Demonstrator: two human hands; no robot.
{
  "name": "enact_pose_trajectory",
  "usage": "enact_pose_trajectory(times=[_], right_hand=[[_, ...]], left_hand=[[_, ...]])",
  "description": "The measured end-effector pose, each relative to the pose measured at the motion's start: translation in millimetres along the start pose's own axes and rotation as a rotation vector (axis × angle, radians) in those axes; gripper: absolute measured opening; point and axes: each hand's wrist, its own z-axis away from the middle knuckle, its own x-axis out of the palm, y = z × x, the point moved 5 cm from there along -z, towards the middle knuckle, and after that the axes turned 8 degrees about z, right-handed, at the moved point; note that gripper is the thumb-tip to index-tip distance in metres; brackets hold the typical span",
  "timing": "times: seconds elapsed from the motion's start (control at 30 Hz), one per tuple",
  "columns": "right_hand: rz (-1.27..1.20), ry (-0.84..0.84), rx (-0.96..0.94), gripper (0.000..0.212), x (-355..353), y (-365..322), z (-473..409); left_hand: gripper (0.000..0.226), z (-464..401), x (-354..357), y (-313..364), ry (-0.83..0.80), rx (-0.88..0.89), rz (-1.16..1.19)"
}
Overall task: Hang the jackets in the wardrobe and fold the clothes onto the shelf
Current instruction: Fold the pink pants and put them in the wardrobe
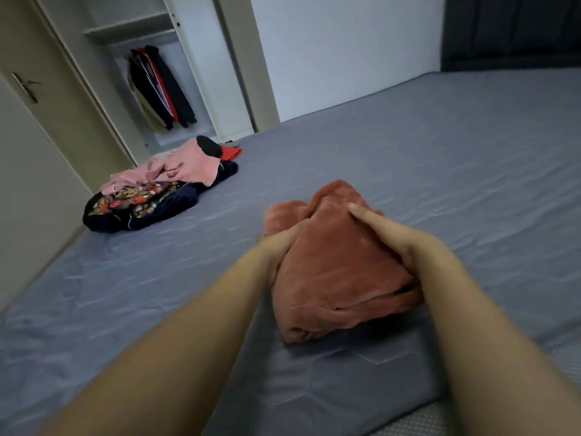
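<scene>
On the bed (408,146), both hands' fingers (364,215) grip a folded rust garment (330,272); jackets (160,86) hang in the wardrobe (201,73)

Both bare forearms are reaching forward; the left hand (276,243) and right hand (396,237) are clasping the rust-brown plush folded garment (333,272) between them.

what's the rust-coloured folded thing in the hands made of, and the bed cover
Rust-coloured garment: looks like plush fleece or velour, with a soft matte nap and thick rounded folds. Bed cover: seemingly thin woven grey-blue fabric, smooth, with fine wrinkles and a faint sheen; exact fibre unclear.
</scene>
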Motion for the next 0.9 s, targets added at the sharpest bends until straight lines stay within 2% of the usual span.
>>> enact_pose_trajectory(times=[0.07, 0.17, 0.23, 0.3, 0.43, 0.57, 0.7, 0.73, 0.83, 0.9], right_hand=[[-0.047, -0.041, 0.002, 0.074, 3.4, 4.6, -2.4], [-0.193, -0.062, 0.015, 0.044, 24.6, 5.4, -1.4], [-0.273, -0.114, 0.038, 0.029, 51.3, -11.8, 5.5], [-0.309, -0.148, 0.034, 0.023, 81.2, -51.2, 15.4], [-0.296, -0.19, -0.015, 0.023, 144.3, -184.7, 50.8], [-0.193, -0.203, -0.096, 0.03, 192.4, -360.0, 113.2], [-0.12, -0.318, -0.165, 0.052, 242.0, -538.0, 194.0], [-0.091, -0.364, -0.161, 0.058, 265.9, -589.7, 220.8], [-0.122, -0.493, -0.17, 0.062, 319.1, -669.2, 271.0], [-0.128, -0.506, -0.148, 0.067, 365.5, -715.1, 301.0]], left_hand=[[0.113, -3.3, -1.7, 3.3, 0.01, 0.063, 0.048], [0.105, -5.0, -27.0, 20.3, -0.011, 0.117, 0.097], [0.086, 7.3, -51.1, 48.3, -0.088, 0.118, 0.091], [0.062, 27.9, -82.9, 90.5, -0.157, 0.098, 0.075], [0.044, 93.2, -166.4, 202.5, -0.062, 0.005, 0.085], [0.023, 200.1, -245.7, 356.6, 0.055, 0.056, 0.055], [0.048, 330.2, -308.3, 516.6, 0.096, 0.191, 0.074], [0.047, 371.6, -334.0, 556.9, 0.12, 0.214, 0.118], [0.037, 438.1, -375.7, 615.1, 0.112, 0.288, 0.238], [0.038, 484.6, -424.5, 647.9, 0.139, 0.326, 0.292]])
